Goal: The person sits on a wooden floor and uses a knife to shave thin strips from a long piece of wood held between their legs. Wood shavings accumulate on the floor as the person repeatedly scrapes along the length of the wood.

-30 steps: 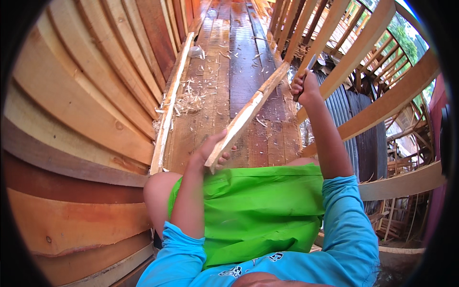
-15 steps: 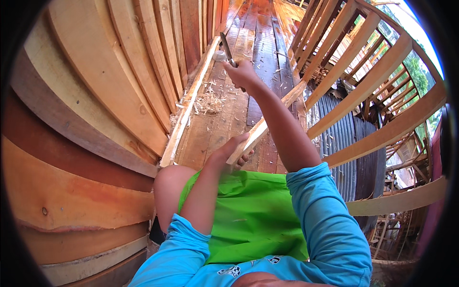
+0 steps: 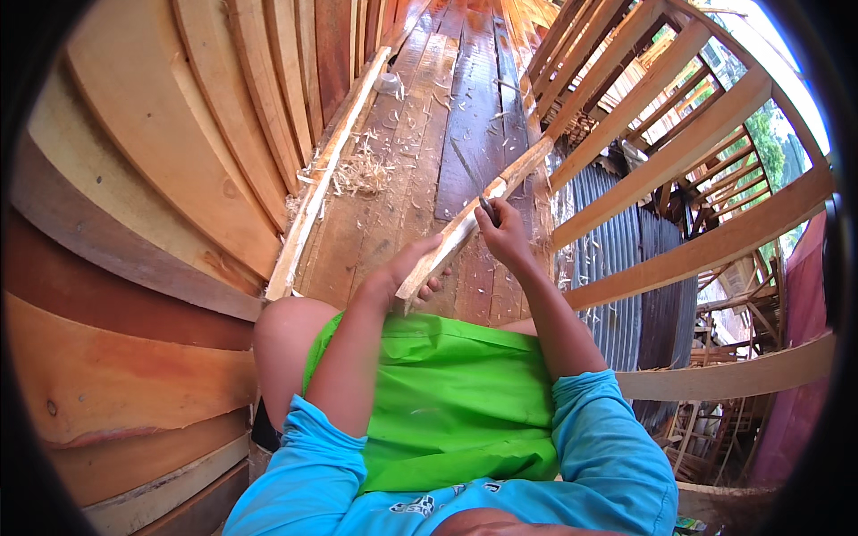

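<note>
A long pale strip of wood (image 3: 459, 230) slants from above my lap up to the far right, its upper side shaved light. My left hand (image 3: 409, 270) is closed around its near end, fingers curling underneath. My right hand (image 3: 507, 235) grips the handle of a long-bladed knife (image 3: 466, 166). The blade points away and to the left, at the strip's middle, and motion smears it a little. Whether its edge touches the wood I cannot tell. Below both hands lies the green cloth (image 3: 456, 384) over my lap.
Another pale strip (image 3: 320, 189) lies along the left wall of upright boards (image 3: 143, 116). Curled shavings (image 3: 365, 171) are heaped beside it on the plank floor (image 3: 420, 134). A small whitish round object (image 3: 390, 83) sits farther off. Wooden railing slats (image 3: 688, 237) and corrugated metal (image 3: 606, 268) border the right.
My right hand has come back toward me with the knife, from beyond the strip to its middle. My left hand still holds the near end; the whole view has shifted slightly.
</note>
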Demonstrator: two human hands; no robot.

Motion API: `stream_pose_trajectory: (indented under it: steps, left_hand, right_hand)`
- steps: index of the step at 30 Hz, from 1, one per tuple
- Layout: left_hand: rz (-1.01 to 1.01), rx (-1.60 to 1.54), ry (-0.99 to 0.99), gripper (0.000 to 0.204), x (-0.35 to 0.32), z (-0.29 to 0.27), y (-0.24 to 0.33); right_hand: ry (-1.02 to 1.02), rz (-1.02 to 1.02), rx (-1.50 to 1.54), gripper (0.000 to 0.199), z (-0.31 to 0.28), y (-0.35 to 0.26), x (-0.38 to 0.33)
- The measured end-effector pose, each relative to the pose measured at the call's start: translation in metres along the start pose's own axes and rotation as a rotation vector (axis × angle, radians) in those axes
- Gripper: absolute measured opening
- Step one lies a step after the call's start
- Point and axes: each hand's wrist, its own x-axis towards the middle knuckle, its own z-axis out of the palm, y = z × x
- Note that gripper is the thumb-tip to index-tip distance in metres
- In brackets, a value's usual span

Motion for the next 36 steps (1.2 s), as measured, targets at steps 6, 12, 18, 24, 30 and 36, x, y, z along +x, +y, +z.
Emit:
stream_pose_trajectory:
  steps: [6,12,18,24,30,36]
  left_hand:
    - [-0.015,-0.041,0.011,0.071,-0.005,0.004,0.001]
    - [-0.064,-0.089,0.007,0.072,-0.005,-0.002,0.007]
    - [-0.076,-0.078,0.025,0.062,-0.001,-0.001,0.001]
    - [-0.087,-0.021,0.14,0.054,-0.006,0.007,0.002]
    - [-0.068,-0.009,0.148,0.048,-0.005,-0.003,-0.005]
    - [-0.055,-0.026,0.134,0.044,-0.004,0.004,0.0]
  right_hand:
    - [-0.325,0.193,-0.139,0.041,-0.013,0.014,-0.012]
    - [-0.29,0.039,-0.139,0.048,-0.016,0.004,-0.019]
    - [-0.29,0.233,-0.423,0.058,-0.015,-0.011,-0.027]
    - [-0.139,-0.017,-0.492,0.048,0.006,-0.003,-0.037]
    - [-0.102,0.167,-0.547,0.048,-0.002,0.03,-0.001]
    - [-0.016,0.325,-0.478,0.05,-0.009,0.043,0.006]
